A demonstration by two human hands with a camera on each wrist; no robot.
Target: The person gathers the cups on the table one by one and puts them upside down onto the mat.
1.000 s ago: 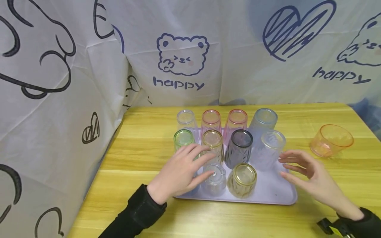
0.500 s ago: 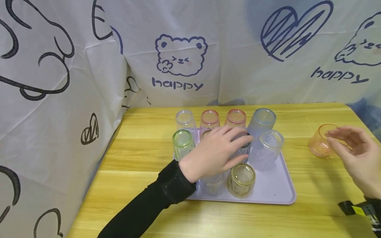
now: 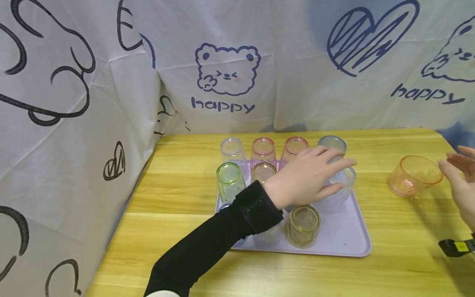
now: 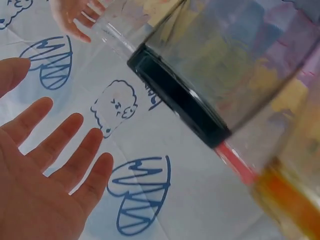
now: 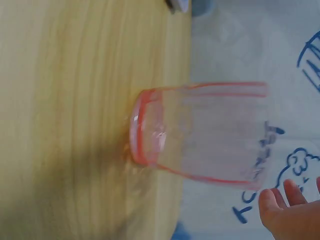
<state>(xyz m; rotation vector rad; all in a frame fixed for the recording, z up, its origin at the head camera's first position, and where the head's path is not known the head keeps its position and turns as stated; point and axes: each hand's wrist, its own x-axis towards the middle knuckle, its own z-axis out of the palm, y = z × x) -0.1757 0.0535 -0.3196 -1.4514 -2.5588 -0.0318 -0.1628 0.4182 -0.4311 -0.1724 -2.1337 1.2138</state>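
Observation:
My left hand (image 3: 309,175) hovers over the right-hand glasses on the tray with fingers spread, holding nothing. It partly covers a clear glass (image 3: 343,177) and a blue glass (image 3: 332,142). In the left wrist view, a black-rimmed glass (image 4: 180,100) stands beside the hand's spread fingers. An orange glass (image 3: 413,175) stands upright on the table, right of the tray. My right hand (image 3: 462,185), cut by the frame's edge, is just right of that glass, fingers loosely bent. In the right wrist view, the fingertips (image 5: 270,202) are close to the glass's rim; contact is unclear.
A lilac tray (image 3: 349,235) bears several upside-down glasses, among them a green one (image 3: 230,181), a pink one (image 3: 263,150) and a yellowish one (image 3: 302,227). Printed cloth (image 3: 230,119) hangs behind the wooden table (image 3: 167,189) and along its left side.
My left hand has moved right across the tray, from the near-left glasses to the right-hand ones. My right hand has left the tray's right side and passed to the orange glass's far right.

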